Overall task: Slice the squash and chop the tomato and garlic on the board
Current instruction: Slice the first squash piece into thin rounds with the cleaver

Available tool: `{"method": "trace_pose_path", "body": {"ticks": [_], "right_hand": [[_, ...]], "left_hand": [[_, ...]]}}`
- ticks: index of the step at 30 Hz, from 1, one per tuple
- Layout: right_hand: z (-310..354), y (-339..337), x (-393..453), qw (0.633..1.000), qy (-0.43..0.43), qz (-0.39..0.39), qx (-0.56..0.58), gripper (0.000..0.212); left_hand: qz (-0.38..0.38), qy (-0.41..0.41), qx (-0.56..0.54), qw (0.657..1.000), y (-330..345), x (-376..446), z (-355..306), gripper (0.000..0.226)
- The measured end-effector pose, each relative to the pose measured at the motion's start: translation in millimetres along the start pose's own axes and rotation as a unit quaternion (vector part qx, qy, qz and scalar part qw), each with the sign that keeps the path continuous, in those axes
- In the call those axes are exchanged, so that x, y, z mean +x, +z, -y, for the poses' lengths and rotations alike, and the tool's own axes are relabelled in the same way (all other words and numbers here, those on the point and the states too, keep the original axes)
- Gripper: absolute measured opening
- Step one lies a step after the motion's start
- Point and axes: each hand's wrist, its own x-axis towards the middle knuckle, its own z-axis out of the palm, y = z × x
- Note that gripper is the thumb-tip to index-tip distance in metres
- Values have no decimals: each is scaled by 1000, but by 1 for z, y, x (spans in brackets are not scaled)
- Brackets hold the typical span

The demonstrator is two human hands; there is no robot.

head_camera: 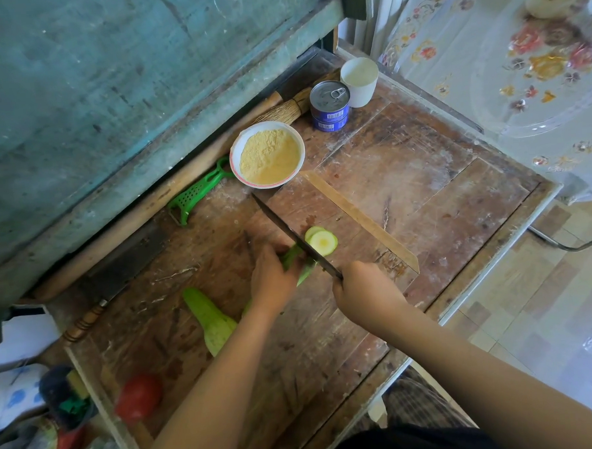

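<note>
Both forearms reach in: my left hand [273, 280] pins the pale-green squash [298, 263], fingertips near my right hand's [365, 289] gripped dark-bladed knife [288, 233], risking a nick.

The table [423, 190] is bare wood, rough, scratched and dusted with pale smears. The board [321, 206] on it is the same worn, matt wood with a lighter raw edge. The knife [295, 238] has a dark, dull metal blade. The squash [298, 262] has smooth, pale green skin, and its cut slices [323, 242] look moist. The tomato [139, 397] is glossy red. The peeler [197, 191] is shiny green plastic. The can [329, 104] is bright metal with a glossy blue label. The bowl [237, 152] looks glazed, holding matt yellow powder.
</note>
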Motion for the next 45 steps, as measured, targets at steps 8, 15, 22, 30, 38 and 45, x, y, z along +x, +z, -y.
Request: {"method": "trace_pose_path", "body": {"ticks": [8,15,22,30,38,45], "right_hand": [[-13,9,10,1000,20,12,8,26],[-4,-5,-2,1000,-27,-15,5,27],[-2,-6,-7,999,-39,-22,3,29],[0,-6,-10,999,-35,-22,6,29],[2,-5,-6,1000,-22,-10,8,33],[3,0,1,1000,-14,-6,15,30]], "left_hand": [[-5,-1,28,1000,1,3,4,39],[-5,10,28,1000,2,3,8,43],[-14,7,11,1000,3,2,7,42],[-16,12,8,1000,3,2,7,39],[-11,8,10,1000,2,1,4,40],[-4,10,17,1000,-1,-1,-1,32]]}}
